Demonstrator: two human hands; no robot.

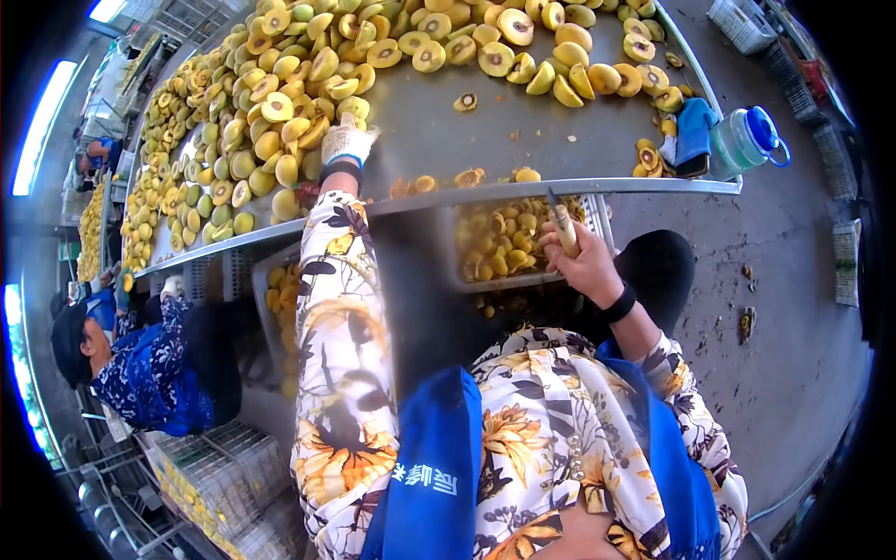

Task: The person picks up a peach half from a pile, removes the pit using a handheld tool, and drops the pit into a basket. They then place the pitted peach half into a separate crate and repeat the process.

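Observation:
My left hand (347, 144), in a white glove, reaches over the table to the edge of a big heap of halved yellow peaches (277, 106). Its fingers look spread and touch the nearest halves; I see nothing held in them. My right hand (590, 266), bare, is closed round the light wooden handle of a knife (564, 229), its short blade pointing up and away from me. That hand is just in front of the table edge, beside a crate (459, 283) of peach pieces under the tabletop.
The metal table (429, 117) has a raised rim. At its right corner are a blue cloth (694, 131) and a clear jug with a blue lid (747, 140). A co-worker (154, 359) sits to my left. White crates (742, 23) stand on the floor at far right.

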